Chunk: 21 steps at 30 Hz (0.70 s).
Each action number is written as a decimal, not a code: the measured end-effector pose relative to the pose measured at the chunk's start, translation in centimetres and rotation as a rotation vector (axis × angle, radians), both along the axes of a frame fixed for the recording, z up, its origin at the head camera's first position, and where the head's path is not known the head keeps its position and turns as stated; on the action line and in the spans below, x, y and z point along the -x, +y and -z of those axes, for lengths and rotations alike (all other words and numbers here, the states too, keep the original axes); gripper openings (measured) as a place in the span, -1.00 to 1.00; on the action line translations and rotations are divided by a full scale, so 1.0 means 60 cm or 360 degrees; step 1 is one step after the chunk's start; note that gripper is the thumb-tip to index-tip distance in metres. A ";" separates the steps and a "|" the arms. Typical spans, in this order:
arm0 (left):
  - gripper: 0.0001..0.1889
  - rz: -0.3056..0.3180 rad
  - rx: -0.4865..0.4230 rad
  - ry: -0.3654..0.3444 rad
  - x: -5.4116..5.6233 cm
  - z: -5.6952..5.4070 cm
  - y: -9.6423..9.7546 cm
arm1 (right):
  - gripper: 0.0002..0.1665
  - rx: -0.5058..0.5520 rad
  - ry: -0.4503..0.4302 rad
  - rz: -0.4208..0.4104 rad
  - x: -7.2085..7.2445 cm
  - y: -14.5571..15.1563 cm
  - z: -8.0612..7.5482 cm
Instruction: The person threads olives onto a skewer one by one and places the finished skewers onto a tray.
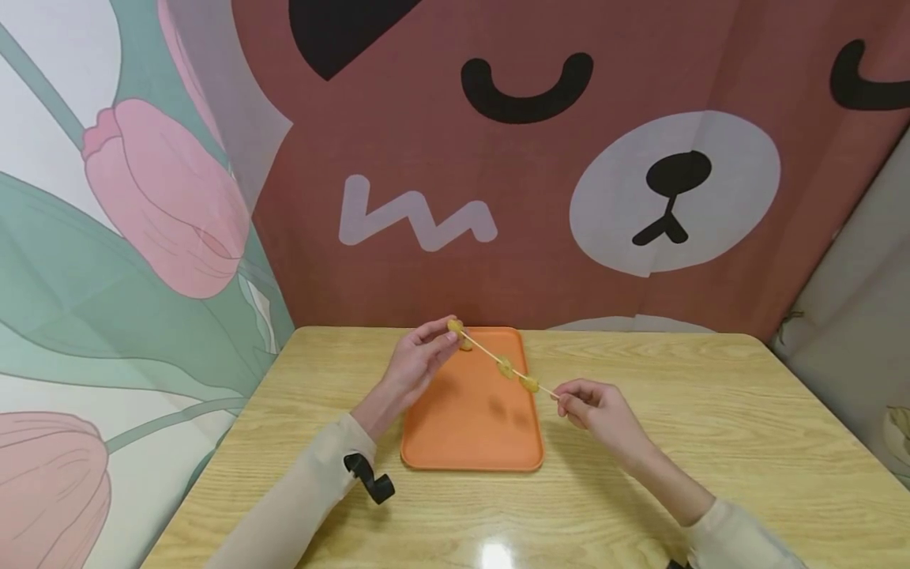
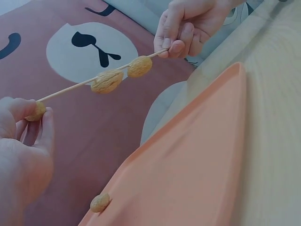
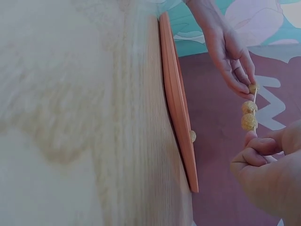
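Note:
A thin wooden skewer [image 1: 483,348] slants above the tray, held between the two hands. My left hand [image 1: 415,359] pinches a wrinkled yellow-brown ball [image 2: 36,112] at the skewer's far end. Two similar balls, one farther along [image 2: 107,81] and one nearer the right hand [image 2: 139,67], are threaded on the stick with a small gap between them. At the near end, my right hand [image 1: 600,411] grips the skewer between thumb and fingers. Another ball [image 2: 100,203] lies on the orange tray [image 1: 469,435], near its far edge. Whether the tip pierces the pinched ball cannot be told.
The tray stands on a wood-grain table [image 1: 711,442]. Behind the table hangs a brown bear-print cloth [image 1: 526,276], with a tulip-print cloth [image 1: 171,197] at the left. A black strap [image 1: 370,478] hangs off my left sleeve.

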<state>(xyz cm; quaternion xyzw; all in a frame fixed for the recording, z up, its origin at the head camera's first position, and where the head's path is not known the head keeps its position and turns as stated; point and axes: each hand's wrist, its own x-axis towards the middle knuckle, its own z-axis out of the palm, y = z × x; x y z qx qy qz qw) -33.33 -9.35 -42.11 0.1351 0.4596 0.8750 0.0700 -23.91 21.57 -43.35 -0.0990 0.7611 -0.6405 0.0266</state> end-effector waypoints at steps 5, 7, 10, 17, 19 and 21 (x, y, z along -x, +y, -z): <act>-0.68 0.0026 0.0008 -0.0020 -0.004 0.003 0.004 | -0.73 0.0006 0.0012 0.0001 -0.002 -0.005 0.001; -0.76 0.0039 -0.0016 -0.0034 -0.004 0.006 0.006 | -0.72 0.0008 0.0020 0.0003 -0.002 -0.007 0.002; -0.81 0.0057 -0.0049 -0.0044 -0.006 0.010 0.009 | -0.72 0.0021 0.0020 0.0011 -0.002 -0.011 0.001; -0.79 0.0096 -0.0018 -0.0061 -0.009 0.027 0.022 | -0.74 0.0036 -0.0001 0.0008 -0.003 -0.017 0.002; -0.81 0.0112 0.0024 -0.0086 -0.011 0.032 0.025 | -0.74 0.0038 -0.0002 0.0004 -0.003 -0.018 0.003; -0.85 0.0128 0.0070 -0.0111 -0.014 0.036 0.028 | -0.74 0.0046 -0.0003 0.0000 -0.004 -0.019 0.004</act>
